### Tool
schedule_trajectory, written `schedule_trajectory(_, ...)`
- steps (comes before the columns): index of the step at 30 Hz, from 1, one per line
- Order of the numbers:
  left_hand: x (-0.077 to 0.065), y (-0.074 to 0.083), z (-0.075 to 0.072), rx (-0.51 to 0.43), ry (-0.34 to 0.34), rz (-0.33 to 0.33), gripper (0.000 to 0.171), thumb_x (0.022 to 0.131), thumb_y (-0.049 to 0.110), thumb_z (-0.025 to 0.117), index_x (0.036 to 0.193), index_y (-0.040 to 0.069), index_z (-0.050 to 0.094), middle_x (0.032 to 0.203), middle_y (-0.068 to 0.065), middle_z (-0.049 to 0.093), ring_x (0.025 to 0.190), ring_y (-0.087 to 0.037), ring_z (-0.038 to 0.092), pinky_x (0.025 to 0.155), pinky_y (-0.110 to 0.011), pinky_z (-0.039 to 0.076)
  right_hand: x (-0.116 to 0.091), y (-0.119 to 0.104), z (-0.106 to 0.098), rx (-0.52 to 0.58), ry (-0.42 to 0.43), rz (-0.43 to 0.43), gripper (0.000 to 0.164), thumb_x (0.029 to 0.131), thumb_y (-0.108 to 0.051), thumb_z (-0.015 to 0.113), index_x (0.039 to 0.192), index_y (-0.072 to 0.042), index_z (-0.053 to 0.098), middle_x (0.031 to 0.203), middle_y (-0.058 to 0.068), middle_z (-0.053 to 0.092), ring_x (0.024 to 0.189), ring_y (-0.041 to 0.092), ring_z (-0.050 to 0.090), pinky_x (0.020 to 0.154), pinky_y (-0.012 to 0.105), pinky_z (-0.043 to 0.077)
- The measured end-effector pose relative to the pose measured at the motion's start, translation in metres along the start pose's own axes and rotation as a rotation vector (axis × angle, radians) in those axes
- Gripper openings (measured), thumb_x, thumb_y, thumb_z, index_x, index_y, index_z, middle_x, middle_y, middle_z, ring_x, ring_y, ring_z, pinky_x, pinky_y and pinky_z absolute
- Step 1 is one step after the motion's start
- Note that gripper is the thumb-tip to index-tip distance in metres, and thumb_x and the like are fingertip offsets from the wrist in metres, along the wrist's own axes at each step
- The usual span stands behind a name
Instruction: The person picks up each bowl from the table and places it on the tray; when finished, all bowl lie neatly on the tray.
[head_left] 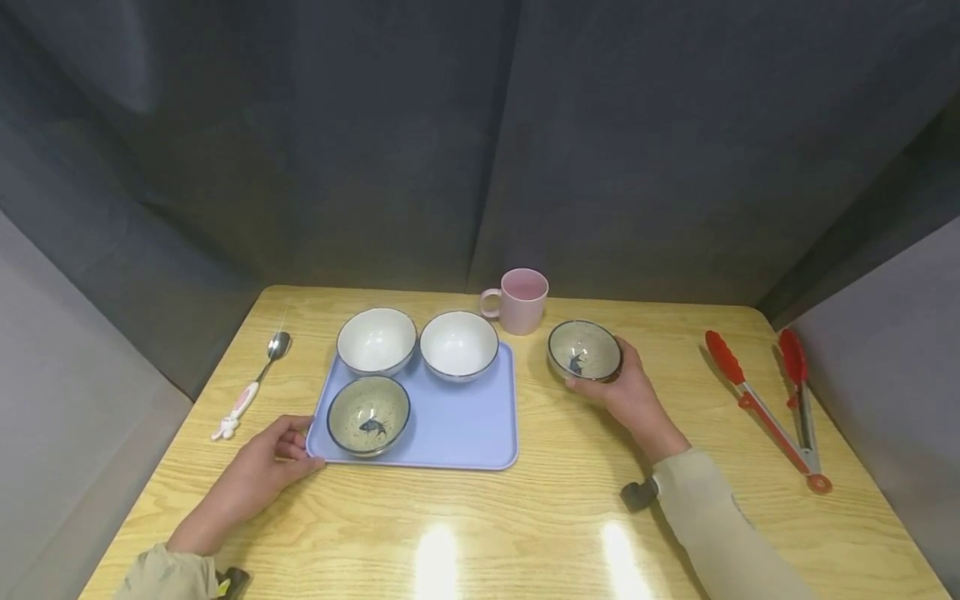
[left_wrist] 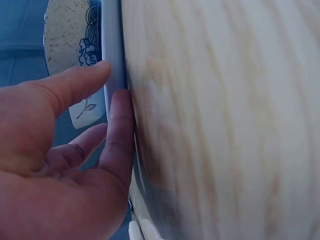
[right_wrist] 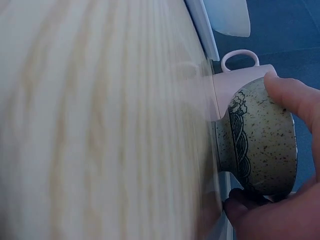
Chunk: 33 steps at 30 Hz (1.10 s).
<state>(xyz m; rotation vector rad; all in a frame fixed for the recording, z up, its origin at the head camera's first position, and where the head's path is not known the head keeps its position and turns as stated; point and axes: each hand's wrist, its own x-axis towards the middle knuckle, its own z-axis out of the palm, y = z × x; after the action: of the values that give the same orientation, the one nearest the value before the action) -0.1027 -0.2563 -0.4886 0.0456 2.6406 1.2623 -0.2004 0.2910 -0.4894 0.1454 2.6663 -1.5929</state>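
Observation:
My right hand (head_left: 630, 400) grips a small speckled beige bowl (head_left: 584, 346) with a dark fish inside, to the right of the tray. Its thumb and fingers spread around the bowl's side; the right wrist view shows the bowl's foot (right_wrist: 225, 145) at the tabletop. With my left hand (head_left: 266, 458) I hold the near left corner of a light blue tray (head_left: 465, 425), thumb along the front edge and fingers at the left side. On the tray, a matching fish bowl (head_left: 368, 417) stands front left, with two white-lined bowls (head_left: 377, 340) (head_left: 459, 344) behind it.
A pink mug (head_left: 522, 302) stands behind the tray's right corner, near the held bowl. Left of the tray lies a spoon (head_left: 255, 387) with a rabbit handle. Red-tipped tongs (head_left: 780, 417) lie spread at the right. A dark curtain (head_left: 480, 167) hangs behind the wooden table (head_left: 525, 533).

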Motion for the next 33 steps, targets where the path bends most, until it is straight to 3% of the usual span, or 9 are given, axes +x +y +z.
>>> schedule_trajectory(33, 0.001, 0.000, 0.000, 0.012, -0.003, -0.015, 0.071, 0.098, 0.018, 0.088, 0.156, -0.006, 0.054, 0.121, -0.014, 0.070, 0.103, -0.016, 0.067, 0.081, -0.020, 0.058, -0.019, -0.009, 0.004, 0.085, -0.011, 0.029, 0.126, 0.088, -0.021, 0.097, 0.176, -0.001, 0.010, 0.179, 0.032, 0.027, 0.167, 0.049, 0.033, 0.139, 0.060, 0.027)
